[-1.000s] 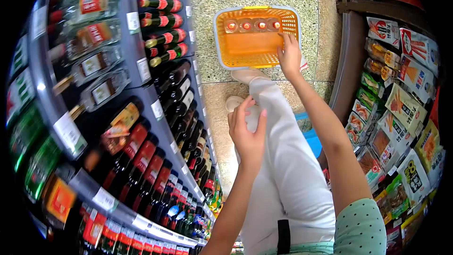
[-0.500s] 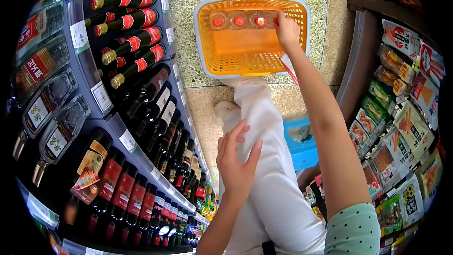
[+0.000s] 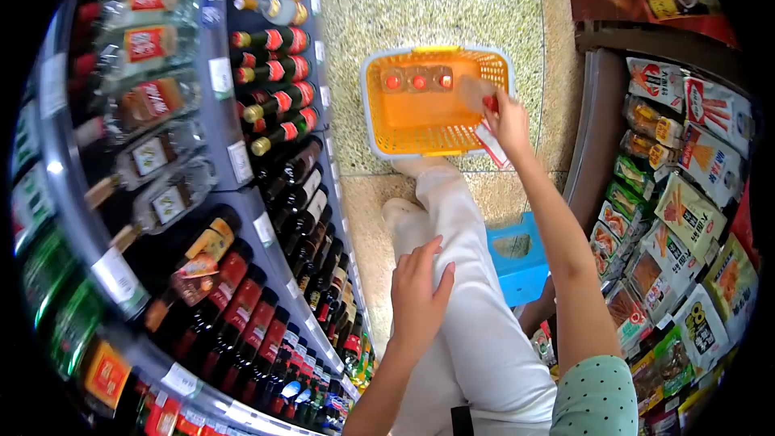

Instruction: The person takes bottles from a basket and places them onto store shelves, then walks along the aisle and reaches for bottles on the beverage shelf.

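An orange basket with a grey rim [image 3: 372, 117] stands on the floor ahead of my feet. Three clear bottles with red caps [image 3: 419, 81] stand in a row at its far left. My right hand [image 3: 510, 125] is closed on the red cap of another clear bottle [image 3: 478, 94], which tilts over the basket's right side. A red and white slip [image 3: 492, 145] hangs by that wrist. My left hand [image 3: 420, 295] is above my white trousers, fingers spread, holding nothing.
Shelves of dark wine bottles [image 3: 242, 299] and clear liquor bottles [image 3: 149, 44] line the left. Packaged snacks [image 3: 690, 210] hang on the right. A blue plastic stool [image 3: 517, 266] stands beside my legs.
My right hand has lifted the fourth bottle out of the row and tilted it rightward. The view has shifted, so the basket looks smaller and lower. My left hand is still spread.
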### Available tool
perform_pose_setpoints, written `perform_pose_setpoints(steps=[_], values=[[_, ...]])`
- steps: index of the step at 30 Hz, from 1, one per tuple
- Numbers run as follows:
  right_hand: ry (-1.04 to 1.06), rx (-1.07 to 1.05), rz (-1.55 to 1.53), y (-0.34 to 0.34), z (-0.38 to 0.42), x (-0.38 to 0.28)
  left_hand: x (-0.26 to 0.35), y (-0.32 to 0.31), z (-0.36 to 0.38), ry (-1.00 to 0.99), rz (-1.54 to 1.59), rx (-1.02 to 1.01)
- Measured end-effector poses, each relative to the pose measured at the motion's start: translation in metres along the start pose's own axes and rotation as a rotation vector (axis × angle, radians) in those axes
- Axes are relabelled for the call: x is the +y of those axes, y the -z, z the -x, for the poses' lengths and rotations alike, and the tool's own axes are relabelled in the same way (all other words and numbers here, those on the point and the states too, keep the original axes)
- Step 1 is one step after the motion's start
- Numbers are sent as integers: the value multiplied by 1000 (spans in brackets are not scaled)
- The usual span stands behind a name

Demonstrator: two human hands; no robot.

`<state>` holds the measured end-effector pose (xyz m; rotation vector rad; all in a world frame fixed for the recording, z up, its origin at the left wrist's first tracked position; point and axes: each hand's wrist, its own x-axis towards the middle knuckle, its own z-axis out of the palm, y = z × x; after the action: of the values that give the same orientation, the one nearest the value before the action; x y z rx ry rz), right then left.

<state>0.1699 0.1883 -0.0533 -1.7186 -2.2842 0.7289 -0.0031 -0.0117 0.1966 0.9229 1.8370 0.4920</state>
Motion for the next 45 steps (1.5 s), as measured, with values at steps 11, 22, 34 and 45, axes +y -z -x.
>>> perform_pose_setpoints(steps=[11,22,34,45], values=[[100,72,-385,323,133,-236,141,115,122,-379,-105,258],[361,29,-602,468,176,-386,235,179,207,-703,-156,588],[572,93,-653,529,180,-450,275,218,242,-887,-111,889],[703,106,-617,517,192,-434,300,252,283,-833,77,934]])
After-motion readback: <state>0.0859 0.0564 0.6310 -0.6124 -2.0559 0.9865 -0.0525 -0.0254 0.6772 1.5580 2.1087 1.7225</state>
